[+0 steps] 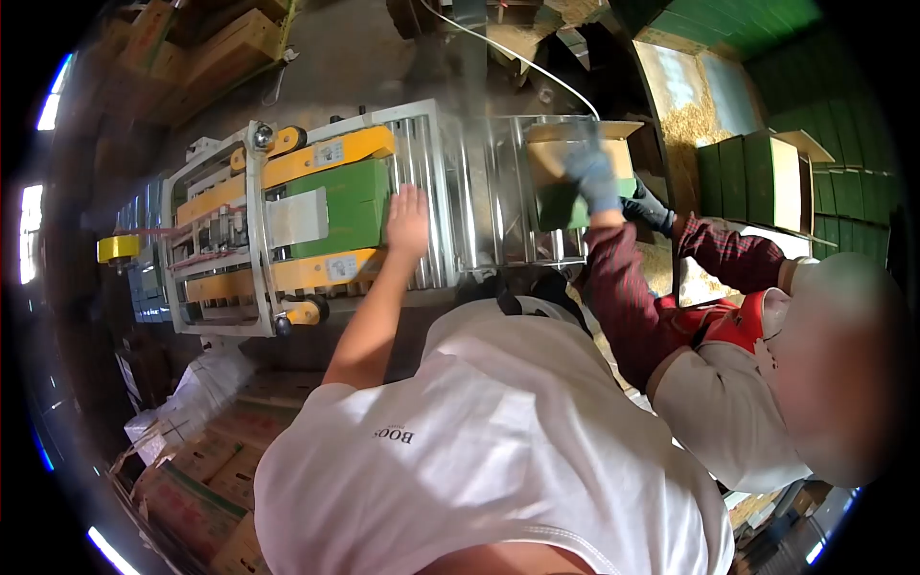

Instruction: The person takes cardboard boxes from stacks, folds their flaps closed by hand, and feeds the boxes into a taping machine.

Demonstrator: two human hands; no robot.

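My left hand is stretched out with its fingers straight and its palm toward the near end of a green carton. Nothing is gripped in it, and the fingertips are at the carton's edge, touching or almost touching. The carton lies between the two yellow side guides of a carton taping machine. A pale flap or plate covers part of its top. My right hand does not show; my right arm is hidden beside the co-worker's sleeve.
To my right, a co-worker's gloved hands work at an open green carton on the roller conveyor. Green cartons are stacked at the far right. Flattened cardboard lies at lower left. A white hose hangs overhead.
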